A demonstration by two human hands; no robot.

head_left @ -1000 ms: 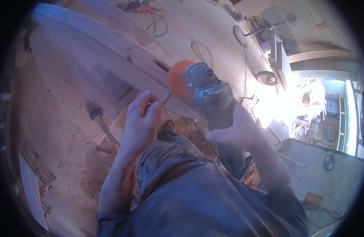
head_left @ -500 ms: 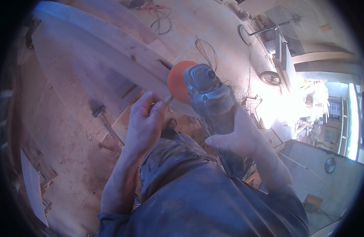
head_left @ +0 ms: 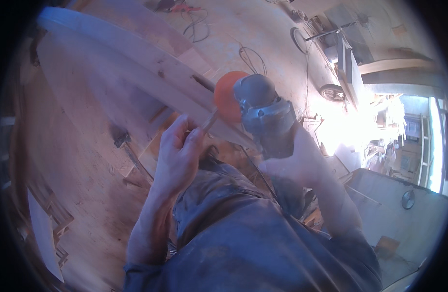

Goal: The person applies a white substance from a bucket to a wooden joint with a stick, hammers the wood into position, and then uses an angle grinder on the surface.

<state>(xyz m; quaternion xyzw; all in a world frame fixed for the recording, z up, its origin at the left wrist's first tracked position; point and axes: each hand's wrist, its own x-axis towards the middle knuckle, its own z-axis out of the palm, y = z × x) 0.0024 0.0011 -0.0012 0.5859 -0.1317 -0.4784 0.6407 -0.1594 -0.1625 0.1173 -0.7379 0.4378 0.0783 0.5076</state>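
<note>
In my right hand (head_left: 304, 160) is a grey-blue angle grinder (head_left: 267, 117), gripped round its body, with an orange disc (head_left: 227, 100) on its left side. My left hand (head_left: 178, 155) is closed, thumb against fingers, on a thin pale wooden stick (head_left: 211, 120). The stick's far end comes up to the lower left edge of the disc; whether it touches is too blurred to tell. Beyond the hands a long, pale shaped wooden beam (head_left: 136, 58) runs from the upper left toward the middle.
A hammer-like tool (head_left: 121, 138) lies on the dusty ground to the left. Loose cable (head_left: 253, 61) is on the ground beyond the grinder. A wheel (head_left: 332, 92) and a leaning board (head_left: 349, 73) stand to the right, near bright light. Wooden pieces (head_left: 41, 228) lie at the lower left.
The grinder in my right hand has shifted slightly to the right and its head has turned. More of the stick in my left hand shows now. My left hand has barely moved.
</note>
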